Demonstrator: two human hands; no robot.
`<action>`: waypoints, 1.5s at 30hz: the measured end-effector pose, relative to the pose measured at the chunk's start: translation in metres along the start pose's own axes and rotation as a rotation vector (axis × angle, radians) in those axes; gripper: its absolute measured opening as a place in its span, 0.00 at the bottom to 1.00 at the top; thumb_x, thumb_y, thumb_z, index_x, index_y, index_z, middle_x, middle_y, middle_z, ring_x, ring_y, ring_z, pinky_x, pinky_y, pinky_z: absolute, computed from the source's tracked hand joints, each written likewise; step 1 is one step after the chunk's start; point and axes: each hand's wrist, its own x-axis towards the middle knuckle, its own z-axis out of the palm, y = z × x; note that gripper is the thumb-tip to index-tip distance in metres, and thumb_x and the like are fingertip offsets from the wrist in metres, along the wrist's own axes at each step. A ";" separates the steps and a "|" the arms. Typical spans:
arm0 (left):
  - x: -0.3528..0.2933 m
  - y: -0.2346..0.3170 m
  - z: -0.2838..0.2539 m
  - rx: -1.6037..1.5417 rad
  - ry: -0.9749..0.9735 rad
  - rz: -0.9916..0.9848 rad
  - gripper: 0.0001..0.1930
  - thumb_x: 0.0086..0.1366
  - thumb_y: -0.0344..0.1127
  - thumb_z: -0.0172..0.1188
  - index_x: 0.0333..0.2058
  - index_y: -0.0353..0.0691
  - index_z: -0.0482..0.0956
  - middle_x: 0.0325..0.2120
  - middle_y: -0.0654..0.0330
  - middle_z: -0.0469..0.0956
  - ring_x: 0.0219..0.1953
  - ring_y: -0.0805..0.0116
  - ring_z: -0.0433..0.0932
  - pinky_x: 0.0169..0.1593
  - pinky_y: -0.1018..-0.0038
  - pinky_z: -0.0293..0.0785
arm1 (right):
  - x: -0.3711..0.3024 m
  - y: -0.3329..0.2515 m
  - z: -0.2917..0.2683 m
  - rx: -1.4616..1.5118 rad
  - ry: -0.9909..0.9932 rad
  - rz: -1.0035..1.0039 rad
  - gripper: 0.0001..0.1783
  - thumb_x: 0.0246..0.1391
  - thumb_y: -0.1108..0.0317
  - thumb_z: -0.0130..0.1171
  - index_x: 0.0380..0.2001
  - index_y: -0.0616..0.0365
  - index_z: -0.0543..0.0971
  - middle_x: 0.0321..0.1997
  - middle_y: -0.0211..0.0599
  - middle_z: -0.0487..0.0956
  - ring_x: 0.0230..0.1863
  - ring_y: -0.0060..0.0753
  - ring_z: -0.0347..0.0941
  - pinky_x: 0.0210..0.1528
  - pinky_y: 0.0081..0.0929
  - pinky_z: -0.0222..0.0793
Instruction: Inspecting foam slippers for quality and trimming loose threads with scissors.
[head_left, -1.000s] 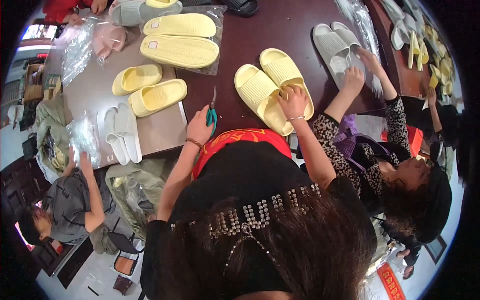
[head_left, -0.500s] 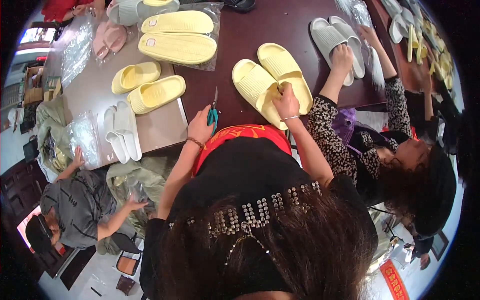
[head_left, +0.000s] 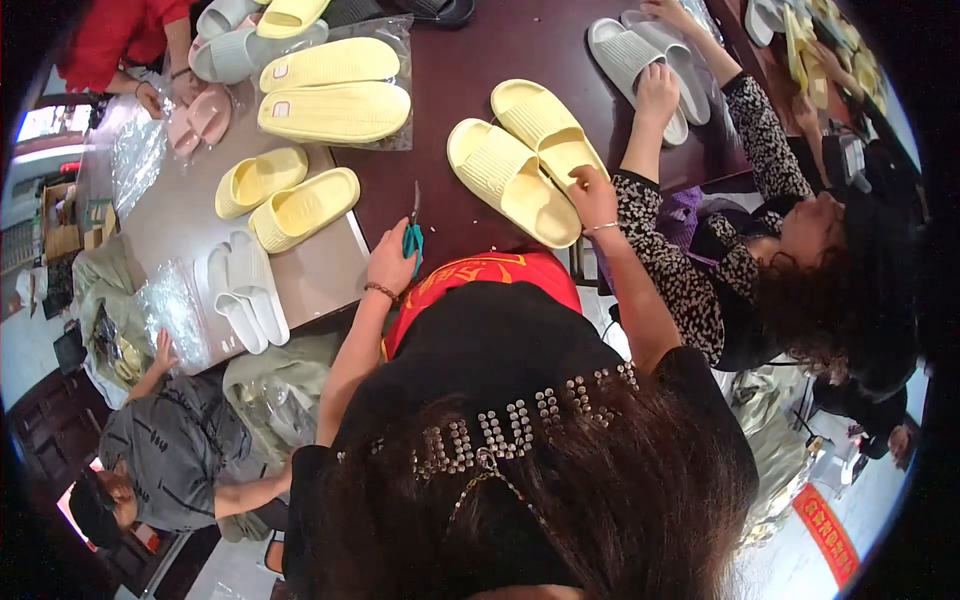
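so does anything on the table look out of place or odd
One thing: the bagged yellow pair, beyond the scissors to the left, lies soles up, while the loose yellow pair by the right hand lies straps up. Nothing looks clearly damaged.

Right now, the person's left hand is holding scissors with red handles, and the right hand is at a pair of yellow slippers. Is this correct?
Not quite: the handle colour is wrong. In the head view, the left hand is holding scissors with teal handles, and the right hand is at a pair of yellow slippers.
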 end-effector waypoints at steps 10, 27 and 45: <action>-0.002 -0.002 0.001 0.066 -0.020 0.020 0.27 0.44 0.33 0.56 0.47 0.38 0.63 0.36 0.49 0.69 0.40 0.53 0.68 0.42 0.66 0.65 | 0.005 -0.023 0.025 -0.308 -0.034 -0.138 0.08 0.41 0.66 0.52 0.26 0.57 0.71 0.32 0.40 0.71 0.28 0.41 0.69 0.28 0.33 0.65; -0.002 -0.033 -0.003 0.000 -0.026 0.060 0.30 0.43 0.27 0.56 0.49 0.40 0.62 0.34 0.52 0.69 0.36 0.60 0.70 0.40 0.70 0.66 | 0.003 -0.017 -0.034 0.295 0.068 -0.075 0.08 0.46 0.70 0.51 0.31 0.61 0.70 0.25 0.44 0.73 0.26 0.39 0.71 0.29 0.25 0.66; -0.007 -0.047 -0.006 -0.030 -0.084 0.043 0.28 0.45 0.31 0.56 0.48 0.40 0.62 0.33 0.50 0.69 0.36 0.54 0.69 0.40 0.65 0.66 | 0.060 -0.050 0.045 -0.367 -0.183 0.157 0.13 0.41 0.59 0.48 0.30 0.51 0.72 0.25 0.47 0.75 0.29 0.45 0.72 0.30 0.38 0.67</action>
